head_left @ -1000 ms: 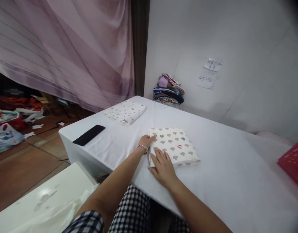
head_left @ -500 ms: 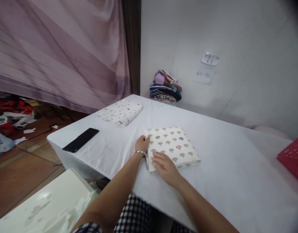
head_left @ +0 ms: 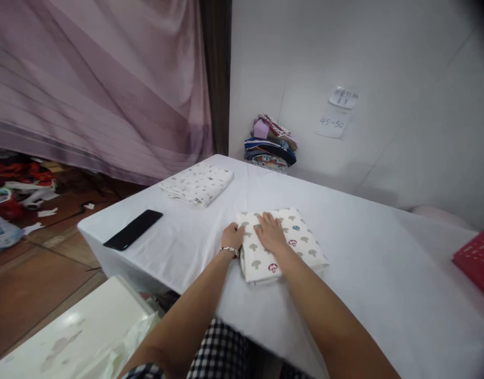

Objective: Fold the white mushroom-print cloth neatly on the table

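Observation:
A folded white cloth (head_left: 305,247) printed with grey-brown mushrooms, a few in red and blue, lies in front of me. My left hand (head_left: 232,237), with a bracelet on its wrist, is closed at the cloth's left edge; its fingertips are partly hidden there. Flat on top of the cloth rests my right hand (head_left: 270,231), fingers stretched out toward the far edge. Farther off to the left lies a second folded white cloth (head_left: 200,184) with small dark prints.
A white-covered table (head_left: 376,273) carries both cloths and a black phone (head_left: 133,230). Folded clothes (head_left: 270,145) are stacked by the far wall. A red basket (head_left: 476,260) is at the right edge, and a white surface (head_left: 80,326) stands low at left.
My right hand has moved from the cloth's near left part up to its far part and now lies flat there. My left hand stays at the left edge.

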`<state>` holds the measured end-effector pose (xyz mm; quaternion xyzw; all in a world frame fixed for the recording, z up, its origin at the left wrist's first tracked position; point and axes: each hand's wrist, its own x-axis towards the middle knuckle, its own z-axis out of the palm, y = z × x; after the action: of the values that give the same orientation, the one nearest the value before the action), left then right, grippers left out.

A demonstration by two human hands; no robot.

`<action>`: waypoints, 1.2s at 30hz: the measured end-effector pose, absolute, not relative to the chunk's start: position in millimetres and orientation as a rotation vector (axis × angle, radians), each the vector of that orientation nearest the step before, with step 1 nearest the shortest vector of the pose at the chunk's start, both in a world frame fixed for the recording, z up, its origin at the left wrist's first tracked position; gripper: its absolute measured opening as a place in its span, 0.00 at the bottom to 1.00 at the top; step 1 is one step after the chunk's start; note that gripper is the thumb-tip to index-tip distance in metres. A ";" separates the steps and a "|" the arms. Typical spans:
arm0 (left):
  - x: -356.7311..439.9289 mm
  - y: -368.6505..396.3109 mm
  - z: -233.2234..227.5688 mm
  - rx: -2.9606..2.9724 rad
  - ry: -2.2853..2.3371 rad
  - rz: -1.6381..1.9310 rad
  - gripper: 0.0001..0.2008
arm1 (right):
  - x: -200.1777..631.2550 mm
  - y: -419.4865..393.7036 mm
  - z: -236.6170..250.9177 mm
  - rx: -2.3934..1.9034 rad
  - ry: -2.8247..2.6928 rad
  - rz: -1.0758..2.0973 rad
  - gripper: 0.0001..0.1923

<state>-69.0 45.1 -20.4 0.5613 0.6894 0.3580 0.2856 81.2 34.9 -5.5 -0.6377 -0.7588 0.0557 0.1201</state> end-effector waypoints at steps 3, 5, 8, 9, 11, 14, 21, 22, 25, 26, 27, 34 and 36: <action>-68.8 56.5 -16.0 1.469 1.844 0.917 0.13 | 81.6 30.9 -4.6 -1.874 -2.218 0.158 0.25; -68.3 65.5 -13.2 1.507 1.876 0.834 0.15 | 82.3 30.1 -2.8 -1.876 -2.209 0.147 0.24; -67.3 73.7 -11.9 1.592 1.933 0.760 0.15 | 83.6 30.6 -0.5 -1.851 -2.207 0.128 0.23; -66.9 74.5 -12.4 1.603 1.947 0.760 0.15 | 83.5 31.0 0.5 -1.840 -2.210 0.131 0.23; -66.4 73.9 -14.3 1.618 1.971 0.766 0.14 | 80.9 31.7 3.1 -1.852 -2.202 0.177 0.23; -67.3 72.0 -17.6 1.640 1.996 0.777 0.13 | 67.3 28.6 6.9 -1.872 -2.226 0.327 0.23; -77.6 77.1 -23.0 1.558 1.884 0.880 0.08 | 23.9 -13.6 7.1 -1.663 -2.288 0.311 0.27; -78.9 77.8 -23.5 1.548 1.873 0.885 0.08 | 21.9 -22.3 7.7 -1.650 -2.296 0.302 0.28; -81.6 77.9 -24.1 1.586 1.844 0.944 0.16 | 21.6 -49.4 9.1 -1.577 -2.367 0.224 0.30; -82.0 77.5 -23.9 1.626 1.819 0.972 0.20 | 22.4 -58.1 8.9 -1.546 -2.401 0.186 0.29; -82.2 77.2 -23.5 1.676 1.782 0.995 0.23 | 23.4 -66.0 8.1 -1.518 -2.435 0.149 0.27; -83.7 78.7 -19.2 1.911 1.599 0.865 0.21 | 35.0 -91.8 -5.6 -1.468 -2.608 -0.005 0.20; -85.5 75.2 -16.5 1.908 1.640 0.821 0.18 | 50.3 -95.7 -8.9 -1.453 -2.635 -0.003 0.19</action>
<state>-85.5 75.2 -16.5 0.6990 0.6008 0.3008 0.2449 50.3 -95.7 -8.9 -0.4818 -0.8738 -0.0010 0.0663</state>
